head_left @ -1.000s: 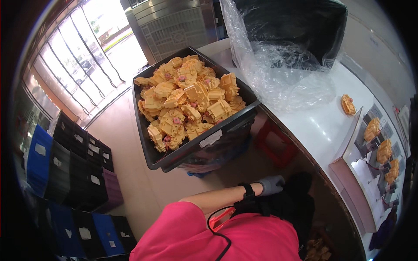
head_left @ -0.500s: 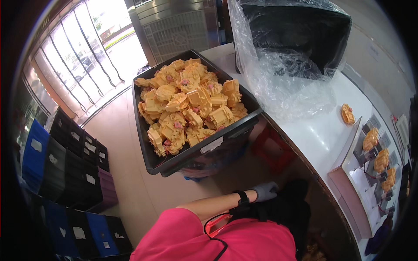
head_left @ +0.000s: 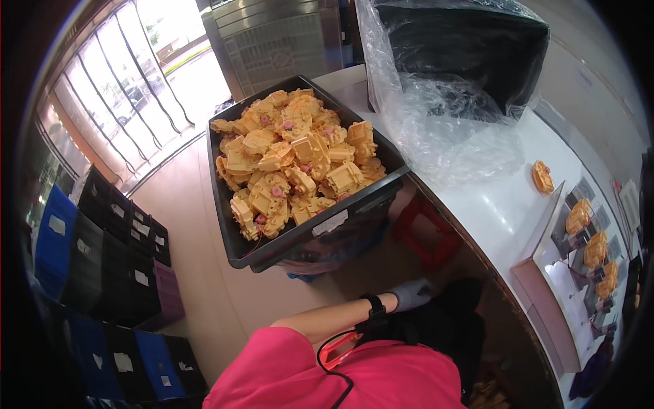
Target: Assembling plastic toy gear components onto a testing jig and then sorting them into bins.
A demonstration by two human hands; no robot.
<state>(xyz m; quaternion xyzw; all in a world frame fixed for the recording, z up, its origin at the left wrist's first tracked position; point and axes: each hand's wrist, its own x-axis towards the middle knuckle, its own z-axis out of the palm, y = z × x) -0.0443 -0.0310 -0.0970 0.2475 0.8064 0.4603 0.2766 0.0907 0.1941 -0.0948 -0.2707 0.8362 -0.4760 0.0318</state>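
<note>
1. The left hand [head_left: 411, 294], in a grey glove, rests on the black trousers [head_left: 463, 320]; I cannot tell whether its fingers are curled or straight, or whether something is under them. The right hand is out of view.
2. Just behind the left hand, on its wrist, there is a black watch [head_left: 375, 306]; the pink sleeve [head_left: 266, 358] follows.
3. Ahead of this hand, near it, a red plastic frame [head_left: 429, 238] stands low, beside the table.
4. Ahead and to the hand's left, a black bin [head_left: 286, 251] is filled with a heap of yellow parts [head_left: 276, 157], well apart from the hand.
5. To the hand's right is the white table [head_left: 487, 204]. On it lie one single yellow part [head_left: 542, 176] and a white stand [head_left: 541, 283] with three more.
6. Farther ahead, clear plastic sheet [head_left: 449, 146] hangs around a black panel [head_left: 463, 41].
</note>
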